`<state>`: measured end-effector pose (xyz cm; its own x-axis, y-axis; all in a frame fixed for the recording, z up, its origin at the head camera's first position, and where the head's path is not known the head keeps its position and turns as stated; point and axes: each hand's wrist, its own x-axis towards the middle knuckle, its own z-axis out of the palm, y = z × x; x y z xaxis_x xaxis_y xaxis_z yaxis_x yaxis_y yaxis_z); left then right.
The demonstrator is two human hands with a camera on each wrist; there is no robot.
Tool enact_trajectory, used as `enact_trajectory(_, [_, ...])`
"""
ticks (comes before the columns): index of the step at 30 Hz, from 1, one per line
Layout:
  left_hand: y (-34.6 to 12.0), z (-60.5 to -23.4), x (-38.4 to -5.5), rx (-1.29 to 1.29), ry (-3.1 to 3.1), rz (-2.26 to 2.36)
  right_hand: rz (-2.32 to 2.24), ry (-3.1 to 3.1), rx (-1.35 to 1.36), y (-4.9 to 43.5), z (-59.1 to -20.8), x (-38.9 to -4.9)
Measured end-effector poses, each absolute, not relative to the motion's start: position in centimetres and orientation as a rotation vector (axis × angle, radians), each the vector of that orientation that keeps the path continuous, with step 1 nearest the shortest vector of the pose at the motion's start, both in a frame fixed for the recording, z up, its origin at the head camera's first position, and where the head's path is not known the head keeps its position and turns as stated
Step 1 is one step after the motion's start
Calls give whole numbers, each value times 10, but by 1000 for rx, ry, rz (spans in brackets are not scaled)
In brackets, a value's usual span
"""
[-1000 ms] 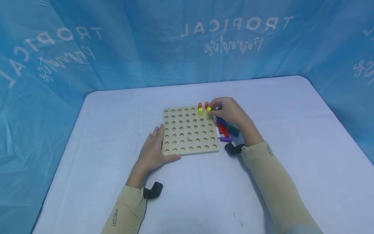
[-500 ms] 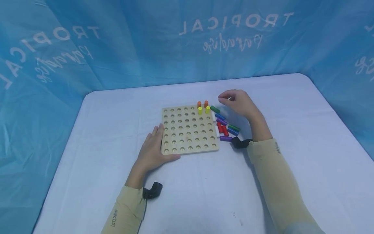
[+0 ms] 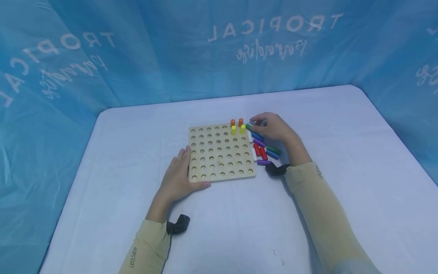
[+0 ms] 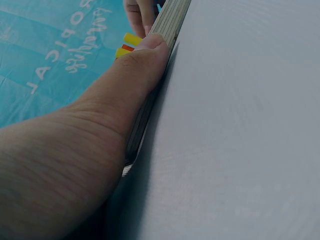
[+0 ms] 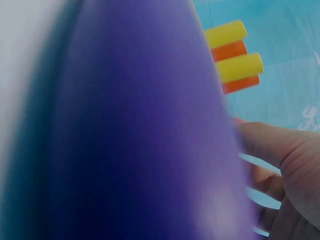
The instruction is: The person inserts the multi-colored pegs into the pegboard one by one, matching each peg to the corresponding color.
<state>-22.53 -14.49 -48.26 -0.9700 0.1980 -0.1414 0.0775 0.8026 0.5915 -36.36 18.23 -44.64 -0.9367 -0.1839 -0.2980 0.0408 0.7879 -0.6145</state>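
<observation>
My left hand [image 3: 176, 177] braces the front left corner of a wooden pegboard [image 3: 219, 156], fingers along its left side. Its thumb [image 4: 132, 65] lies straight against the front edge in the left wrist view. Two orange pegs [image 3: 241, 122] and two yellow pegs [image 3: 234, 130] stand at the far right of the board. My right hand [image 3: 275, 127] hovers at a green peg [image 3: 248, 127] beside the board, thumb and fingers parted around it. A purple peg [image 5: 150, 120] fills much of the right wrist view and hides the fingertips.
Loose pegs lie right of the board: blue [image 3: 272, 155], red [image 3: 263, 153], white [image 3: 254, 154], purple [image 3: 264, 162] and another green peg [image 3: 274, 150]. A white cloth covers the table [image 3: 219, 228]. A blue printed curtain [image 3: 191, 57] hangs behind.
My right hand let go of the near yellow peg, which stands in the board, drew back to the right, then came down to the green peg. The left hand has stayed put.
</observation>
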Motion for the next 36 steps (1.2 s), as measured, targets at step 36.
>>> enact_trajectory(36, [-145, -482, -225, 236, 2799, 916, -1020, 2720, -108, 181, -439, -358])
